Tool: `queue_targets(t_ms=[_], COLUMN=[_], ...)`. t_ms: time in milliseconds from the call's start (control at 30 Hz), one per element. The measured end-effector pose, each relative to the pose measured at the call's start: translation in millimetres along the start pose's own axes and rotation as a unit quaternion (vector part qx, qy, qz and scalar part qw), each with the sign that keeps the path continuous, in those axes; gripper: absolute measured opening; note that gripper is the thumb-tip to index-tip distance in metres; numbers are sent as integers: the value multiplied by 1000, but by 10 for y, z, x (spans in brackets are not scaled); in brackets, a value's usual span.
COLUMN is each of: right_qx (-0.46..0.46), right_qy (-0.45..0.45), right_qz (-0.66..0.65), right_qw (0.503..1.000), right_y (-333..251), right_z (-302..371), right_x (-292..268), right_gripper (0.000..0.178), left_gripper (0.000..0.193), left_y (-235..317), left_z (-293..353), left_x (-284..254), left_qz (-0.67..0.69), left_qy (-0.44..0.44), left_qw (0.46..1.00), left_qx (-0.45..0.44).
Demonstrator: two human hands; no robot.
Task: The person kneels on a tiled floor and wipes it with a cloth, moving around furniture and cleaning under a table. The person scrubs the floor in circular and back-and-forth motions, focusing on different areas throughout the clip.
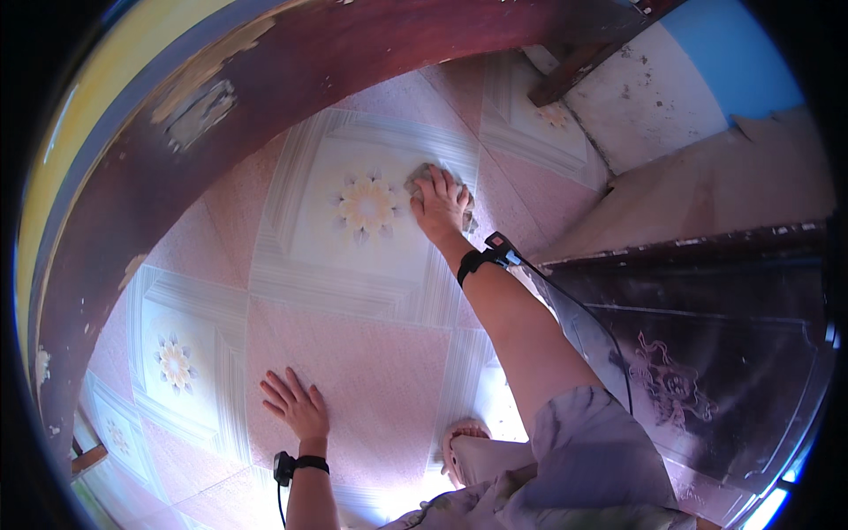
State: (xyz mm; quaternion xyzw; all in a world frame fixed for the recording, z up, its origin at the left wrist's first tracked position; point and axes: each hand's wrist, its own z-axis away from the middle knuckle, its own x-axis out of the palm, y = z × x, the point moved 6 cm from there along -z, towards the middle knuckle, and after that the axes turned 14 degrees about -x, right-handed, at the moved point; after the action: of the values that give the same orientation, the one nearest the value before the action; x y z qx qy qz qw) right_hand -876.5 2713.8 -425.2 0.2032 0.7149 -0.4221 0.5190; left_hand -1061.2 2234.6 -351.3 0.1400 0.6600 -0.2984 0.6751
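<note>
My right hand [441,205] presses a crumpled grey-brown cleaning rag [418,179] against the tiled floor [344,256]. Its fingers are bent over the rag, which sticks out beyond the fingertips and beside the wrist. Just left of it is a yellow flower printed on a pale tile. My left hand [297,406] has its fingers spread above a pink tile, with nothing in it; whether the palm touches the floor I cannot tell. Each wrist wears a black strap carrying a small device with a cable.
A chipped dark red wooden beam [291,75] curves along the left and far side. A wooden leg [579,72] stands near the stained white and blue wall [649,97]. At the right is a dark carved wooden panel [724,353]. My foot [463,442] rests on the floor near the bottom.
</note>
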Motion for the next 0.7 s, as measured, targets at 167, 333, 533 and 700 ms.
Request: queue_targets(t_ms=[167,333,533,700], right_qx=[-74,-212,-264,-294], right_qy=[-83,-122,-87,-11], right_qz=[-15,-79,-87,-80], right_qw=[994,966,957,952], right_y=[-991,-1714,-1545,-1550], right_z=[1101,1963,1832,1767], right_x=[-242,-290,-276,-265], right_gripper=[53,61,60,54], left_gripper=[66,65,65,65], left_y=[-135,-145,-16,-17], left_z=[152,177,75,47], left_x=[-37,-144,-44,-82], left_qz=[14,14,23,38], left_qy=[47,61,-14,40], left_qw=[999,998,999,998], left_qx=[9,-3,-25,-6])
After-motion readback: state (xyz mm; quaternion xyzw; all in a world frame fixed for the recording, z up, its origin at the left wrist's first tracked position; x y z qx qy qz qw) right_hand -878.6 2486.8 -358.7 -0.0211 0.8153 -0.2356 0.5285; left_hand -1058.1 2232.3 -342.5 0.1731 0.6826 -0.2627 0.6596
